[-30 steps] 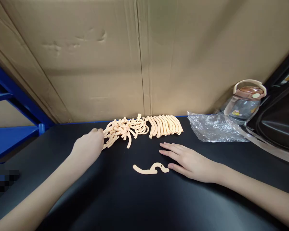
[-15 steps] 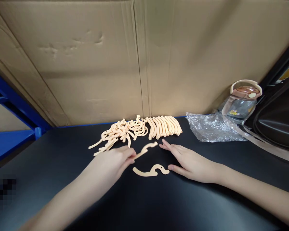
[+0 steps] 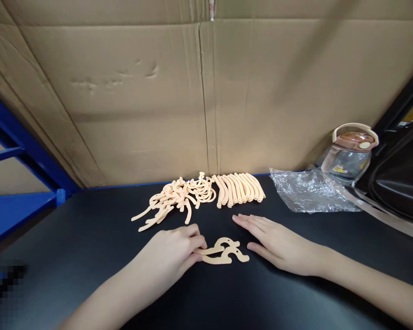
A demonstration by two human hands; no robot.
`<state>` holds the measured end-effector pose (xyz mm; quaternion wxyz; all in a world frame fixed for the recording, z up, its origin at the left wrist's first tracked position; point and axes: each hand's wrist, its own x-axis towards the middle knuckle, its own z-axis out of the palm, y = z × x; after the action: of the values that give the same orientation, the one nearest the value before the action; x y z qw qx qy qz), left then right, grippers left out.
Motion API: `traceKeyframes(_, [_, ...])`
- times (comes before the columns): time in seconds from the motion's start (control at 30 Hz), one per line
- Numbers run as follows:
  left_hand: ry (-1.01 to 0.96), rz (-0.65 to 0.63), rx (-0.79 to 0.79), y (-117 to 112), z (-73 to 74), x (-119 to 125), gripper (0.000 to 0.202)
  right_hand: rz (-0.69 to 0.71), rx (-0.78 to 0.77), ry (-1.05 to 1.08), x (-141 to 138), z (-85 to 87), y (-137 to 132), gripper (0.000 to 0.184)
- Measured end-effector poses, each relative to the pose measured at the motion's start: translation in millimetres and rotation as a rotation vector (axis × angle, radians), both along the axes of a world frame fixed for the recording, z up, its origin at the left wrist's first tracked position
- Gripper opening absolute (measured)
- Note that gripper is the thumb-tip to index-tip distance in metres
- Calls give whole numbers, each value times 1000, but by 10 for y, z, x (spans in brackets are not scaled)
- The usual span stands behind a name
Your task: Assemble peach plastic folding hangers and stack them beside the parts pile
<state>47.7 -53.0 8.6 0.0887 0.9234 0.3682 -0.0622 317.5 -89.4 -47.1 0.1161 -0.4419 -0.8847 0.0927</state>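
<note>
Left fingers have laid their pinched hook onto the lying hook; right fingers rest open beside.

soft, even light is falling from above, leaving the creased brown cardboard wall bright and the matte black tabletop dim. the left hand and right hand are casting only weak, smudged shadows. the crumpled clear plastic bag is glinting with small highlights. straight lines are bowing toward the edges, the corners are softening and dimming, and a pixelated patch is masking the lower left.
</note>
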Motion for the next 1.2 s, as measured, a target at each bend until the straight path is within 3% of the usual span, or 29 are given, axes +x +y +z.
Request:
traceKeyframes(0.13, [-147,-30,8,-9,-80,11,19,11,7,-9,-1,8,3,53])
traceKeyframes(0.23, [-231,-74,-5,-38,-162,53,5,13,3,-20,1,14,9,50])
traceKeyframes(0.43, [-341,-138,-22,-73,-297,114,14,22,43,58,-10,2,17,42])
traceKeyframes(0.63, [-399,-152,-7,-38,-385,111,11,-48,213,198,-62,120,78,25])
traceKeyframes(0.9, [-399,-193,72,-35,-400,117,6,1,453,-29,-400,542,735,23])
traceKeyframes(1.07, [-379,-195,113,16,-384,74,6,-86,467,-41,-469,553,1094,23])
traceKeyframes(1.2, [-397,-183,140,61,-397,50,5,-207,457,-20,-203,513,1135,24])
